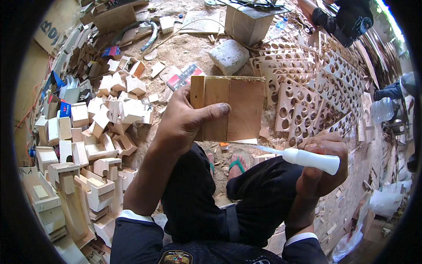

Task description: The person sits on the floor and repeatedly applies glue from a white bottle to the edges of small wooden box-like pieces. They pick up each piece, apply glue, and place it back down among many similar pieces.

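Sawdust and offcuts pretty much cover the dirt floor (184, 53) of this workshop, and the person sits low over it, knees in dark trousers and feet in green flip-flops (236, 163) showing down the middle.

Left hand (184, 121) is holding up a flat wooden panel (233, 108), made of a few planks joined edge to edge. Its fingers are clamped on the panel's left side, thumb lying across the front face and the rest wrapped behind. The panel sits upright at about the centre of the view, above the knees, well off the floor.

Right hand (323, 165) is closed around a white squeeze bottle (310, 159). The bottle lies nearly level, with its long thin nozzle pointing left toward the lower edge of the panel. The tip is just below the panel's bottom edge; can't tell if it actually touches.

To the person's left there's a big heap of pale wooden blocks and small box-shaped pieces (88, 145) stacked all over each other. On the right, a pile of plywood sheets with round holes cut out (307, 92) leans across the floor. Further back there's a grey stone block (228, 56), a wooden crate (248, 24), and a clear plastic water bottle (381, 109) off at the right edge. Another person's dark-clad limb (347, 20) shows at top right.
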Action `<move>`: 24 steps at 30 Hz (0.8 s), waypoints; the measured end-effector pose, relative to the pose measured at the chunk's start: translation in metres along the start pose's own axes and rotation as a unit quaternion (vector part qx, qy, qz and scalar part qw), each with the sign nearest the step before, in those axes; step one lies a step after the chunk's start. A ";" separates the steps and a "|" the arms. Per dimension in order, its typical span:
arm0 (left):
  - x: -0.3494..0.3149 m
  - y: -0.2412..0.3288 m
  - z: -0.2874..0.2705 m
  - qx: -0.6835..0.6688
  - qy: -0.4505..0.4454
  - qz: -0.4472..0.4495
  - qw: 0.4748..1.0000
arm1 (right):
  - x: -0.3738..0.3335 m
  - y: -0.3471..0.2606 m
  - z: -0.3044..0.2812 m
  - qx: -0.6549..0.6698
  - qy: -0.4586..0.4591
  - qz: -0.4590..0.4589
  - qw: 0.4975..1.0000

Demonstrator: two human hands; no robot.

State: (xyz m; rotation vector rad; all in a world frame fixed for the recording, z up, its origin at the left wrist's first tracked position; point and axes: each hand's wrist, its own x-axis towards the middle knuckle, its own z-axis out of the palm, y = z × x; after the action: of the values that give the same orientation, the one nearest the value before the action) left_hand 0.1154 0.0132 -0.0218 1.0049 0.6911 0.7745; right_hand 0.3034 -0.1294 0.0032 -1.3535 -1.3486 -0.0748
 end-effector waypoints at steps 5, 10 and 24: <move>-0.001 -0.002 0.002 0.003 -0.011 0.016 1.000 | -0.001 0.000 0.002 -0.016 -0.017 -0.011 1.000; 0.000 -0.001 0.002 0.016 -0.026 0.009 0.999 | 0.006 0.003 -0.003 -0.025 -0.046 -0.059 0.997; 0.000 0.000 0.007 0.021 -0.025 0.016 0.999 | 0.006 -0.001 0.000 -0.026 -0.053 -0.042 0.997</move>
State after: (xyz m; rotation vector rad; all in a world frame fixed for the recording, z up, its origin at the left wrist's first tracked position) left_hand 0.1205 0.0104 -0.0190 1.0723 0.6508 0.7625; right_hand 0.3050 -0.1258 0.0084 -1.3596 -1.5023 -0.0963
